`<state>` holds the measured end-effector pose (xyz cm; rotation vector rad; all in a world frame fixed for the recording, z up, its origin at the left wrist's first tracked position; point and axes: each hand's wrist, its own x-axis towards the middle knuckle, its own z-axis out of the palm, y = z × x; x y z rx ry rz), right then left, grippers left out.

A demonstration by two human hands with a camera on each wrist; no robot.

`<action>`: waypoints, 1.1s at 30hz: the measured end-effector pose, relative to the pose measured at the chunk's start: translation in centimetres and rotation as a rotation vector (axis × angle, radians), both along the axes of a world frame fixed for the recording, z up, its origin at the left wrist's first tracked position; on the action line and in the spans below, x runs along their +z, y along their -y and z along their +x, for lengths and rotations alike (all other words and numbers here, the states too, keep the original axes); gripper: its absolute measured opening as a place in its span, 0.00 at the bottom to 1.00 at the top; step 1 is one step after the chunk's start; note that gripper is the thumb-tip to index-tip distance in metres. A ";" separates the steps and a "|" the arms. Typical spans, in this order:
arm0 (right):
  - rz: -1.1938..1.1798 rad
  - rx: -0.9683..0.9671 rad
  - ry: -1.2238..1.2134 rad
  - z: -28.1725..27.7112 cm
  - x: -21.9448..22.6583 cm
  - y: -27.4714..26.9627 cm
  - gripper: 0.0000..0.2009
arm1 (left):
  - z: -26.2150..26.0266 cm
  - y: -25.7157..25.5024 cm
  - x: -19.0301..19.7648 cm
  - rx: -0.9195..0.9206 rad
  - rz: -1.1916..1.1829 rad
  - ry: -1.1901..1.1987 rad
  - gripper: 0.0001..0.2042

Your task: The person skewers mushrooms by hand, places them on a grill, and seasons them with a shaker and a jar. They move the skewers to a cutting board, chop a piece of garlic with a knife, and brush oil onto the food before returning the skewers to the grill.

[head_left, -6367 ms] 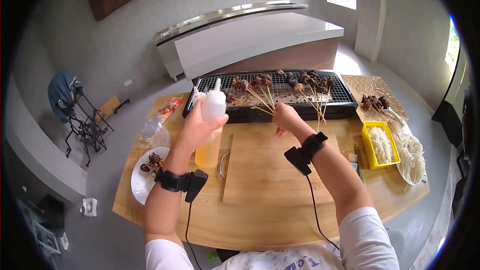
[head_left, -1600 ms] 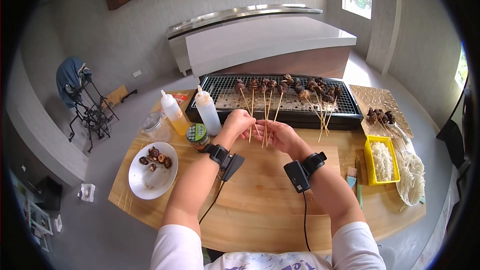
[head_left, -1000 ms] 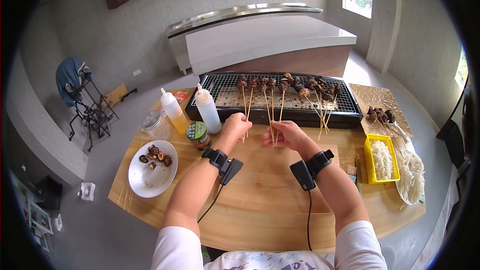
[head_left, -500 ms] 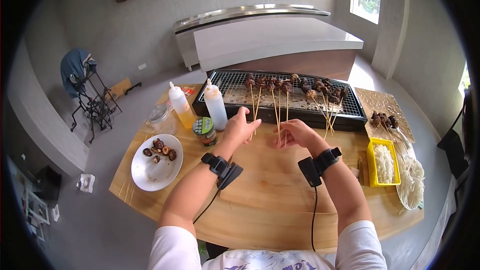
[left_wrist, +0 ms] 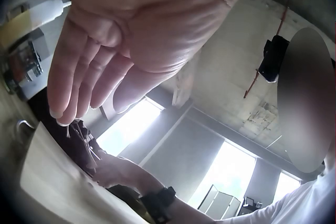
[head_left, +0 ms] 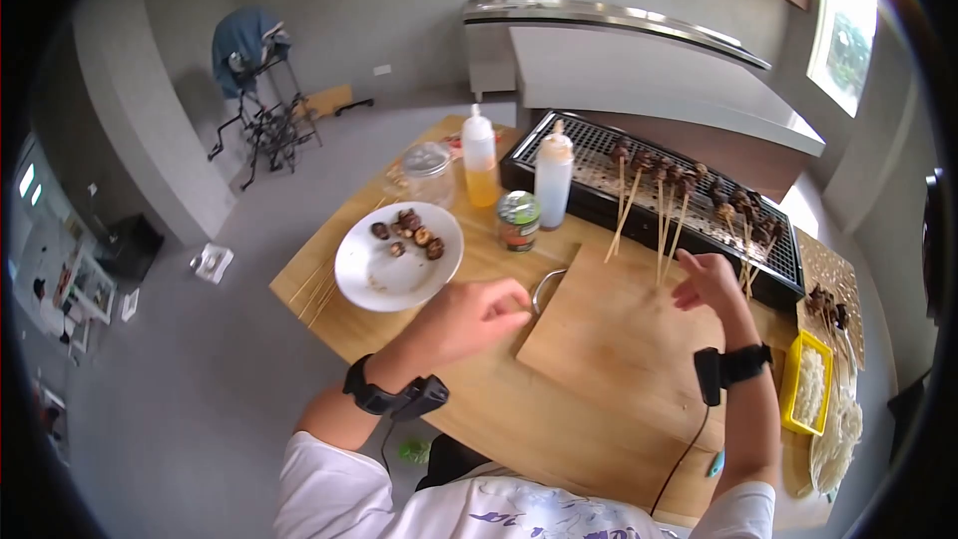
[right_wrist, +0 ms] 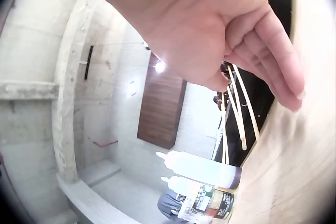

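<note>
1. The long black grill [head_left: 592, 155] carries the skewers on its mesh, stick ends jutting over the near edge.
2. The skewers [head_left: 687, 180] look light and stiff, likely easy to roll.
3. The left hand [head_left: 474, 317] hovers near the white plate [head_left: 384, 289], fingers relaxed, holding nothing; the right hand [head_left: 707, 281], fingers slightly bent, holds nothing either, just beside the sticks.
4. Their dark lumps [head_left: 621, 152] are probably hot and slick; I'd keep off.
5. The bare stick ends [head_left: 677, 240] seem best for pinching, though thin enough to snap.
</note>
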<state>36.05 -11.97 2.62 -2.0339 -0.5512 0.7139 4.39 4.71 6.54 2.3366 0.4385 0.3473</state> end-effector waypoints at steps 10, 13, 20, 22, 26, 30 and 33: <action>0.155 0.369 0.242 -8.2 3.6 2.7 0.12 | -11.8 -4.6 -3.9 0.660 0.209 0.076 0.04; 0.194 0.576 0.080 -11.7 2.6 2.2 0.10 | -14.2 -7.2 -5.4 0.791 0.502 0.095 0.05; 0.119 0.880 0.076 -16.4 1.6 2.2 0.12 | -16.8 -11.1 -8.6 0.880 0.539 -0.260 0.06; 0.124 0.962 0.001 -16.9 1.7 2.1 0.17 | -16.5 -11.6 -9.0 0.878 0.566 -0.286 0.06; 0.115 0.999 -0.004 -17.8 2.0 1.4 0.17 | -15.7 -11.9 -9.4 0.844 0.712 -0.368 0.03; 0.079 1.029 0.048 -18.5 2.1 0.6 0.15 | -14.7 -11.8 -9.1 0.804 0.830 -0.546 0.02; 0.054 1.049 0.097 -18.5 2.1 0.1 0.13 | -14.8 -12.0 -9.6 0.774 0.895 -0.510 0.02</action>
